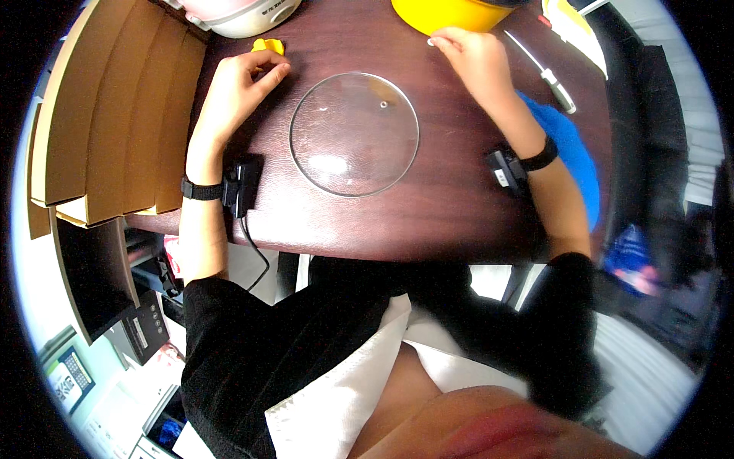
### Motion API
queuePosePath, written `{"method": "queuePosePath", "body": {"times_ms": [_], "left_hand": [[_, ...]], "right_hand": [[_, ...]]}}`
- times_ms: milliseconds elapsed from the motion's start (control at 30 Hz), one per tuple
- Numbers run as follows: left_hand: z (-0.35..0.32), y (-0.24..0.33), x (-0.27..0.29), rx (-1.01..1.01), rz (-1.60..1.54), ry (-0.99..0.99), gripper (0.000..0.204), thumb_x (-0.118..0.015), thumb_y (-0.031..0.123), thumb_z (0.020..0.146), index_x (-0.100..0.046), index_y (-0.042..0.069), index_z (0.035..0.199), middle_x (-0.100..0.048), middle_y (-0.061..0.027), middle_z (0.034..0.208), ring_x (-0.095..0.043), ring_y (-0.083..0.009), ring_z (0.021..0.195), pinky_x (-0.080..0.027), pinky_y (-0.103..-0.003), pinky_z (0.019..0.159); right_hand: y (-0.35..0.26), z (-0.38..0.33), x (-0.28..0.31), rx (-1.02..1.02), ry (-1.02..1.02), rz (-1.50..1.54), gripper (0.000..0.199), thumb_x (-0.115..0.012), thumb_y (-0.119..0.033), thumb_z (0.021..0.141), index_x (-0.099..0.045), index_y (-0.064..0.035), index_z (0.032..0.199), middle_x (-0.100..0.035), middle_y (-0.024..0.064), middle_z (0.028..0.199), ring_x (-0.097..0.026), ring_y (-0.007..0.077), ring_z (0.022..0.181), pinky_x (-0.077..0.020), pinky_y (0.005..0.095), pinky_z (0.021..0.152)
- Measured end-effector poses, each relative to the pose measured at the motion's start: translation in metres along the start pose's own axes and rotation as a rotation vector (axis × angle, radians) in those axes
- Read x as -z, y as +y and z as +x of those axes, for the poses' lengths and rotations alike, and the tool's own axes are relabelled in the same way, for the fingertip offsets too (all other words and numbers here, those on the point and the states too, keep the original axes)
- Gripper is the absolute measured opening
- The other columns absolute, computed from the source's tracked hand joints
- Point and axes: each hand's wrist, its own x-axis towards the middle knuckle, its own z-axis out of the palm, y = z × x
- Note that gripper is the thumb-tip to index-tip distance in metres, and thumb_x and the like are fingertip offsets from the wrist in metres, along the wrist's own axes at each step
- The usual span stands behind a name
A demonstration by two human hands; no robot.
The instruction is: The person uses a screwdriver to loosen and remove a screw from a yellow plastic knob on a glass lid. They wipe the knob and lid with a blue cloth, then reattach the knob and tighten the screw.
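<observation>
A round clear glass lid (354,157) with a thin rim and a small hole lies flat on the dark reddish-brown table (359,229), between my two hands. My left hand (246,83), beyond the lid to the left, has its fingers curled against a small yellow knob-like piece (269,47); some fingertips are hidden. To the far right, my right hand (478,65) pinches a tiny pale piece (431,42) between thumb and fingertips, too small to name. It is close in front of a yellow rounded bowl-like container (451,14), cut off by the top edge.
A pink and white appliance (243,17) stands at the far left, beside brown cardboard boxes (115,115). On the right lie a screwdriver (550,80), a blue sheet (575,153) partly under my forearm, and a yellow and white item (577,30). A cable (260,260) hangs from my left wrist device.
</observation>
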Motion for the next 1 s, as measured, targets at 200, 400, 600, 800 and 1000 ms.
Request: {"method": "queuePosePath", "body": {"times_ms": [200, 400, 600, 800, 1000], "left_hand": [[-0.002, 0.008, 0.002, -0.010, -0.002, -0.013, 0.021, -0.064, 0.017, 0.088, -0.065, -0.003, 0.094, -0.066, -0.0090, 0.076, -0.060, -0.0121, 0.069, -0.048, -0.027, 0.066], [-0.002, 0.002, 0.001, -0.036, 0.025, -0.008, 0.022, -0.063, 0.018, 0.088, -0.065, -0.003, 0.095, -0.067, -0.0104, 0.077, -0.061, -0.0122, 0.070, -0.049, -0.027, 0.067], [-0.002, 0.000, 0.002, -0.048, 0.042, -0.016, 0.023, -0.063, 0.019, 0.089, -0.065, -0.003, 0.096, -0.068, -0.0128, 0.081, -0.064, -0.0150, 0.073, -0.049, -0.029, 0.070], [-0.002, 0.004, 0.002, -0.032, 0.039, -0.016, 0.023, -0.064, 0.019, 0.088, -0.065, -0.003, 0.097, -0.068, -0.0120, 0.082, -0.064, -0.0152, 0.074, -0.049, -0.028, 0.072], [0.000, -0.002, 0.000, -0.024, -0.050, -0.024, 0.023, -0.065, 0.019, 0.086, -0.067, -0.001, 0.096, -0.069, -0.0135, 0.087, -0.066, -0.0205, 0.079, -0.049, -0.031, 0.072]], "right_hand": [[-0.002, -0.002, 0.001, 0.014, -0.124, -0.197, 0.018, -0.069, -0.028, 0.081, -0.070, -0.0101, 0.079, -0.063, 0.0137, 0.067, -0.063, 0.0325, 0.060, -0.0512, 0.0385, 0.054], [0.004, 0.001, -0.001, -0.085, -0.187, 0.130, 0.019, -0.064, -0.027, 0.083, -0.072, -0.0101, 0.084, -0.065, 0.0146, 0.068, -0.065, 0.0307, 0.063, -0.0530, 0.0397, 0.061], [0.004, 0.004, 0.003, -0.246, -0.407, 0.373, 0.020, -0.067, -0.023, 0.085, -0.070, -0.0035, 0.088, -0.062, 0.0053, 0.066, -0.055, 0.0098, 0.059, -0.0439, 0.0256, 0.058], [0.011, 0.009, 0.005, -0.353, -0.617, 0.454, 0.029, -0.069, -0.028, 0.083, -0.069, 0.0006, 0.088, -0.071, 0.0120, 0.088, -0.067, 0.0187, 0.082, -0.0516, 0.0297, 0.076], [0.021, 0.010, 0.000, -0.427, -0.674, 0.536, 0.030, -0.070, -0.030, 0.083, -0.070, -0.0010, 0.089, -0.068, 0.0087, 0.076, -0.063, 0.0162, 0.066, -0.0502, 0.0306, 0.062]]}}
